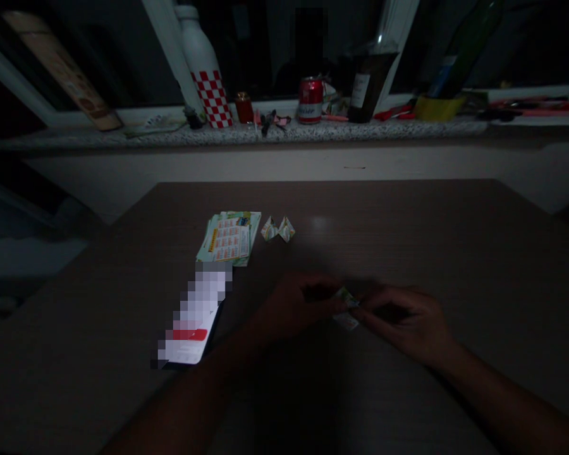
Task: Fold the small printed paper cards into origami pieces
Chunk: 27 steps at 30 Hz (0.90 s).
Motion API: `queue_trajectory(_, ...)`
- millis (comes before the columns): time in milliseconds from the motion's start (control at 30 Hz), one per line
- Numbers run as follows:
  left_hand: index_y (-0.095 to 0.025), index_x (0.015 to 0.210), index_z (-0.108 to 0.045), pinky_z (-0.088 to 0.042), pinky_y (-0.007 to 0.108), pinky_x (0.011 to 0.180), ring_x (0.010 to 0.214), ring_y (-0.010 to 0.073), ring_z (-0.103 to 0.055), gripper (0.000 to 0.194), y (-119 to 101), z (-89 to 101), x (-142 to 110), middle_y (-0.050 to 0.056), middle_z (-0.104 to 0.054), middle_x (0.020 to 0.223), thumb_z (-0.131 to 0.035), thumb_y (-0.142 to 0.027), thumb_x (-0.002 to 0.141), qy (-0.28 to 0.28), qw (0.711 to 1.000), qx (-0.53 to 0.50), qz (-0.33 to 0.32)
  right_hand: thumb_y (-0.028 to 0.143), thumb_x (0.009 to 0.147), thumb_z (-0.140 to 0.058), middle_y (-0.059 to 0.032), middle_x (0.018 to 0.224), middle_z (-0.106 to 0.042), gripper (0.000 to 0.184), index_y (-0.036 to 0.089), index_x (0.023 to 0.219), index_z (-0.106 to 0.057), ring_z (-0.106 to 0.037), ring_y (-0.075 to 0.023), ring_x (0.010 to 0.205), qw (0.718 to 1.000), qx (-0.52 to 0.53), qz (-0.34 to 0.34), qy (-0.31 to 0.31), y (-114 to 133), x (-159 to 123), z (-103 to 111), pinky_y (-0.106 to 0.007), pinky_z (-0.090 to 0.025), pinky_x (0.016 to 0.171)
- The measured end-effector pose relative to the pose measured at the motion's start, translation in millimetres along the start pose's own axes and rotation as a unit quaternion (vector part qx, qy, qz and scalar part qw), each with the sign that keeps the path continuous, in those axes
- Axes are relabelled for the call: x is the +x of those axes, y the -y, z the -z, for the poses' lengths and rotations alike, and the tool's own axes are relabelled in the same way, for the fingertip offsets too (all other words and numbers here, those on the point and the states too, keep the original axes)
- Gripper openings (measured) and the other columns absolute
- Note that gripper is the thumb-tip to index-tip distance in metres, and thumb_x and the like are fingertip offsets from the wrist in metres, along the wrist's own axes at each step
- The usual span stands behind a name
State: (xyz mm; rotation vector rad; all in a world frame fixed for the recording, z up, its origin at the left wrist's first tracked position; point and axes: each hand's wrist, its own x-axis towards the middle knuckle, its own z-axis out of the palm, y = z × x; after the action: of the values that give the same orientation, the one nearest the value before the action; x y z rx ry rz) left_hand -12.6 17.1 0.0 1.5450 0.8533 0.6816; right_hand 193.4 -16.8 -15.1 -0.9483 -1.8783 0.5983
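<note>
In dim light my left hand (296,303) and my right hand (403,319) meet over the brown table (431,240). Both pinch a small folded piece of printed paper (347,308) between their fingertips, just above the tabletop. Two small folded paper shapes (278,229) lie side by side farther back on the table. To their left is a stack of printed paper sheets (228,238). A lit phone (194,319) lies left of my left forearm.
Behind the table runs a stone window sill (265,134). On it stand a red-and-white checked bottle (203,66), a red can (310,100), a dark glass bottle (367,79), a roll of yellow tape (439,107) and small clutter.
</note>
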Motion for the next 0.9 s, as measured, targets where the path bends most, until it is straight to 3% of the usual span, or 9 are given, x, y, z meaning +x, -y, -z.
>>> queue_trajectory(133,-0.017,0.086,-0.071,-0.045,0.024,0.069,0.077,0.0140,-0.062,0.014,1.2,2.1,1.4,0.001,-0.068,0.082,-0.068,-0.028,0.078,0.051,0.999,-0.006,0.005,0.016,0.078,-0.069,-0.0009,0.068,-0.072,0.007,0.021,0.074,-0.064,-0.068,-0.0139,0.058,0.999,0.008,0.030,0.031,0.8,0.0,3.1,-0.024,-0.055,0.054)
queue_trajectory(267,-0.016,0.082,-0.072,-0.043,0.022,0.065,0.070,0.0124,-0.059,0.012,0.4,1.0,0.7,0.001,-0.067,0.074,-0.068,-0.027,0.077,0.066,0.998,-0.013,0.010,0.016,0.079,-0.067,-0.0013,0.070,-0.072,0.007,0.020,0.075,-0.063,-0.068,-0.0136,0.060,0.997,0.041,0.025,0.062,2.4,1.0,3.8,-0.023,-0.054,0.054)
queue_trajectory(467,-0.014,0.076,-0.071,-0.040,0.020,0.058,0.064,0.0108,-0.056,0.017,-0.6,-4.1,-2.1,0.000,-0.064,0.069,-0.069,-0.031,0.076,-0.001,1.000,-0.003,-0.013,0.016,0.077,-0.068,-0.0016,0.066,-0.070,0.011,0.019,0.070,-0.061,-0.065,-0.0129,0.056,0.999,0.040,-0.017,0.032,3.3,-1.2,1.5,-0.023,-0.052,0.053)
queue_trajectory(600,-0.015,0.078,-0.072,-0.040,0.021,0.060,0.066,0.0120,-0.058,0.016,-3.0,-6.2,-4.2,0.001,-0.064,0.071,-0.066,-0.031,0.080,-0.042,0.996,0.065,-0.046,0.018,0.078,-0.067,-0.0035,0.066,-0.070,0.013,0.018,0.067,-0.061,-0.066,-0.0141,0.057,0.996,0.069,-0.056,0.019,5.1,0.0,-0.8,-0.023,-0.052,0.052)
queue_trajectory(767,-0.017,0.081,-0.072,-0.042,0.023,0.064,0.069,0.0129,-0.059,0.015,-6.9,-7.0,-5.5,0.001,-0.066,0.074,-0.064,-0.029,0.082,-0.059,0.987,0.126,-0.079,0.022,0.077,-0.068,-0.0013,0.058,-0.067,0.016,0.018,0.064,-0.060,-0.062,-0.0122,0.050,0.995,0.065,-0.079,0.000,4.8,3.4,-2.0,-0.021,-0.049,0.047)
queue_trajectory(900,-0.016,0.079,-0.072,-0.042,0.022,0.064,0.070,0.0123,-0.059,0.013,-6.9,-5.0,-5.2,0.001,-0.065,0.074,-0.066,-0.028,0.080,-0.046,0.994,0.088,-0.052,0.022,0.075,-0.070,-0.0015,0.062,-0.070,0.008,0.018,0.070,-0.068,-0.064,-0.0125,0.055,0.995,0.054,-0.085,0.019,3.4,3.5,0.5,-0.021,-0.052,0.052)
